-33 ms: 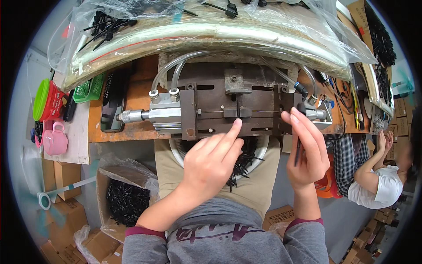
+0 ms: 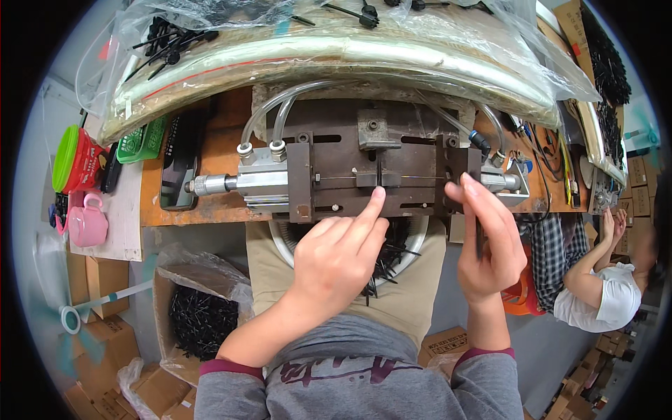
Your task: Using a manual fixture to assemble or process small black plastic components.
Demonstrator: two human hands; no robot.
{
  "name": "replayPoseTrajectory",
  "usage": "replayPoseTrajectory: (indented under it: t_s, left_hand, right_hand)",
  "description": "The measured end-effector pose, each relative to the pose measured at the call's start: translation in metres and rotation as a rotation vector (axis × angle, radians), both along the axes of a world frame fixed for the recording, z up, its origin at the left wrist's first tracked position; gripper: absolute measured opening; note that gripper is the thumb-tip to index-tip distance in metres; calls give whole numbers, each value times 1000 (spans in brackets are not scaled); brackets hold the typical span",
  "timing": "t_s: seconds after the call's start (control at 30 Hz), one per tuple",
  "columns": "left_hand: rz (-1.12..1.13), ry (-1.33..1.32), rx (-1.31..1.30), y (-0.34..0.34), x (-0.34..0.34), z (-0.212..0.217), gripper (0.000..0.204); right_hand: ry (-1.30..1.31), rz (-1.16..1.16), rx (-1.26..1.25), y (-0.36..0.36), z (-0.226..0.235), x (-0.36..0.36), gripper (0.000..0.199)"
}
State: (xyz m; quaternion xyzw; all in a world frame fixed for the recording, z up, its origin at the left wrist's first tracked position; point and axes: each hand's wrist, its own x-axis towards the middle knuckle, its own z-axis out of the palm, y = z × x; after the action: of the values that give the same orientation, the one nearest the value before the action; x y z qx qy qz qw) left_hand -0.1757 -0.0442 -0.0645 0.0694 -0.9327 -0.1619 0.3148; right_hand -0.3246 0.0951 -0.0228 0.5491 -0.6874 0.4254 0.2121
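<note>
My left hand (image 2: 336, 255) reaches to the middle of a dark metal fixture (image 2: 336, 157), index finger stretched out and the others loosely bent. That fingertip meets the lower end of a thin black part (image 2: 380, 170) set upright between two small dark jaws. The left thumb is hidden. My right hand (image 2: 493, 252) is raised at the fixture's right end block. Its thumb and fingers are closed, with a slim black stick (image 2: 479, 238) held along the palm; the stick's full shape is hidden by the fingers.
Silver air cylinders (image 2: 262, 182) with clear hoses flank the fixture. Black pieces (image 2: 388, 266) fill a white-rimmed container at my lap. A carton of black parts (image 2: 203, 322) stands at left. A plastic-covered shelf (image 2: 336, 56) overhangs the bench. Another person (image 2: 602, 294) sits at right.
My right fingertips have shifted slightly, and the black stick in that hand has turned a little. My left hand stays at the middle of the fixture.
</note>
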Motion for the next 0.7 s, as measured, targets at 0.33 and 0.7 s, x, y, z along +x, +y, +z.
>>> replayPoseTrajectory:
  t_s: [0.33,0.7]
  left_hand:
    - [-21,-79,20,-6,-6,16,32]
    - [-70,258,332,-13,17,47,33]
  right_hand:
    - [-1035,158,2,6,13,7,9]
    - [-856,230,71,-85,46,-16,22]
